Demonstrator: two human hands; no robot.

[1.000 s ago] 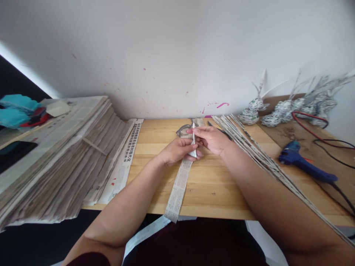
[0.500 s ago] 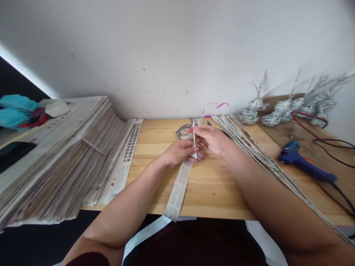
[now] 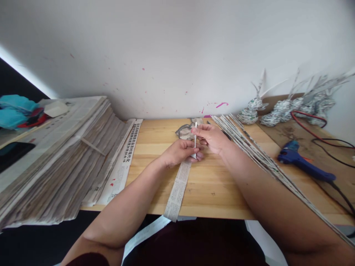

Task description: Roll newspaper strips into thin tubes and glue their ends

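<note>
A strip of newspaper point(image 3: 177, 190) runs up from the table's front edge, where its lower end hangs over, to my hands. Its top part is rolled into a thin paper tube point(image 3: 195, 137), held almost upright. My left hand point(image 3: 181, 151) is closed on the lower part of the roll, thumb across it. My right hand point(image 3: 209, 136) pinches the tube near its upper end. Behind my hands lies a crumpled grey-beige piece point(image 3: 184, 132) that I cannot make out.
Left stands a tall newspaper stack point(image 3: 63, 159) with a phone point(image 3: 13, 151) on it. To the right lie several long paper tubes point(image 3: 249, 151), a blue glue gun point(image 3: 305, 160) with its cord, and woven paper figures point(image 3: 277, 112) by the wall.
The paper tube has come more upright and shifted slightly right. The fingers of my right hand have turned a little around it; my left hand stays nearly in place.
</note>
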